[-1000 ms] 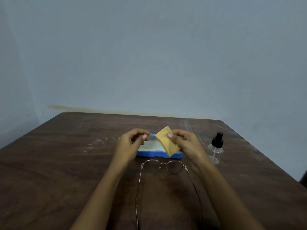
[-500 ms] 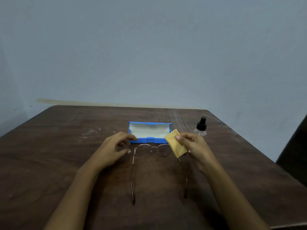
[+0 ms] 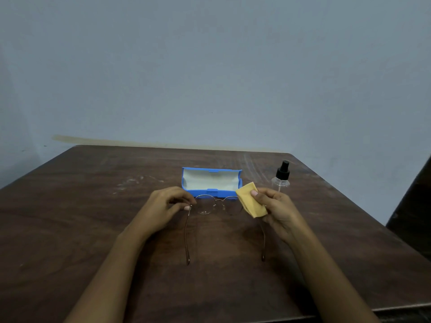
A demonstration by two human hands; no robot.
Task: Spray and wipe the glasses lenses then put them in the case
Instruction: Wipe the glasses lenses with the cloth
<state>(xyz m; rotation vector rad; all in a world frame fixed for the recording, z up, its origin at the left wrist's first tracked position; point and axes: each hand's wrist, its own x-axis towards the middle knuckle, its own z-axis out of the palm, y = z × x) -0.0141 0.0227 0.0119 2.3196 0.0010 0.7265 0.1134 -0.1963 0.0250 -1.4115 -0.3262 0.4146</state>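
Yellow folded cloth (image 3: 251, 200) in right hand (image 3: 277, 212); thin gold-brown wire glasses (image 3: 218, 205) between hands; blue open case (image 3: 211, 181), pale cream lining, beyond; clear spray bottle (image 3: 281, 177), black cap; dark brown scuffed wooden table (image 3: 93, 217).

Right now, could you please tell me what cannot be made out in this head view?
- Round thin-rimmed glasses: the right lens edge is hidden behind the yellow cloth.
- Clear spray bottle with black nozzle: its base is hidden by the right hand.
- Left hand: whether its fingers grip the hinge is too small to tell.
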